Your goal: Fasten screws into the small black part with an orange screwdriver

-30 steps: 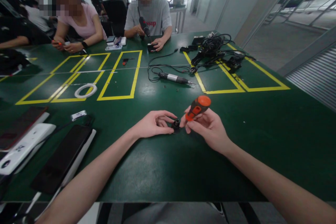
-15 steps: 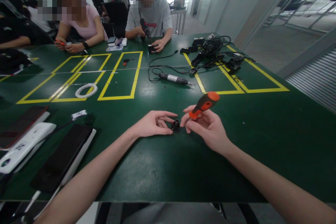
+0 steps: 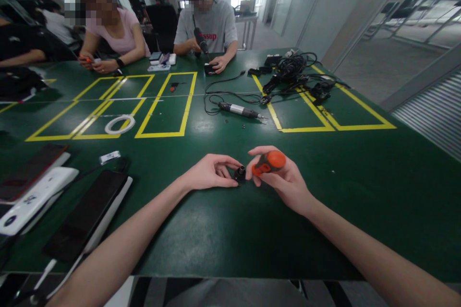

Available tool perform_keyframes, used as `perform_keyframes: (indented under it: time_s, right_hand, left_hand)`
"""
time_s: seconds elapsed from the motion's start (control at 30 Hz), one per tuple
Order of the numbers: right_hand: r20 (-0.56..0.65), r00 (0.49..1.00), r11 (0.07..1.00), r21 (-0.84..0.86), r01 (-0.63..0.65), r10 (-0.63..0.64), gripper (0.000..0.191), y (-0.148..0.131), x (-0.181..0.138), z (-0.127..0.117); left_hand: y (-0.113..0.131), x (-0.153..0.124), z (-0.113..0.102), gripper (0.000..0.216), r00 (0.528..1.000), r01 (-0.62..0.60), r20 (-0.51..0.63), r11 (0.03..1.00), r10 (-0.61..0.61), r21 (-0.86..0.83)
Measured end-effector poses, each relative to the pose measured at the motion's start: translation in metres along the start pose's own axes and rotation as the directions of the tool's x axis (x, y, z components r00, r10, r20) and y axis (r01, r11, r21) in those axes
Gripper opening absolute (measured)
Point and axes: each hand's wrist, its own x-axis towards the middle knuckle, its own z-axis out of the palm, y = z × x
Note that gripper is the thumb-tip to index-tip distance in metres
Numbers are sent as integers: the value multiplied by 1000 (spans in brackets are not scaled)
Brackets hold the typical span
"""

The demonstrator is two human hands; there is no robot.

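Observation:
My left hand (image 3: 209, 172) pinches a small black round part (image 3: 240, 173) that rests on the green table (image 3: 223, 230). My right hand (image 3: 284, 180) is closed round an orange and black screwdriver (image 3: 268, 163), whose handle lies low and points right, its tip end toward the part. Both hands meet at the part near the table's middle front.
A silver electric screwdriver (image 3: 239, 110) with its cord lies beyond my hands. A tangle of black cables (image 3: 295, 74) sits at the back right, a white tape ring (image 3: 119, 123) at the left. Phones and white devices (image 3: 36, 196) lie front left. Two people sit across the table.
The orange screwdriver handle has tipped down from raised and slanted to low and nearly level in my right hand. My left hand has stayed on the black part.

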Motion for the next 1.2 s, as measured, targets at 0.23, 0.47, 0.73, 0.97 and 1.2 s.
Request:
perform_keyframes:
  time_s: [0.23, 0.47, 0.73, 0.97, 1.2]
  right_hand:
    - [-33, 999, 984, -175, -32, 27, 30, 5, 0, 2]
    - [-61, 998, 996, -92, -10, 4, 32, 3, 6, -1]
    - [-81, 996, 998, -44, -37, 33, 34, 7, 7, -2]
    - [-110, 994, 987, -157, -20, 3, 34, 5, 6, 0]
    - [-141, 990, 992, -121, -40, 23, 36, 6, 4, 2]
  left_hand:
    - [1, 0, 1, 47, 1000, 1, -31, 1000, 0, 26]
    - [0, 1, 1, 48, 1000, 4, -18, 999, -3, 49]
    - [-2, 1, 1, 47, 1000, 6, -27, 998, -4, 59]
    - [-2, 0, 1, 46, 999, 19, -35, 998, -17, 60]
    - [-1, 1, 4, 44, 999, 6, -49, 995, -1, 99]
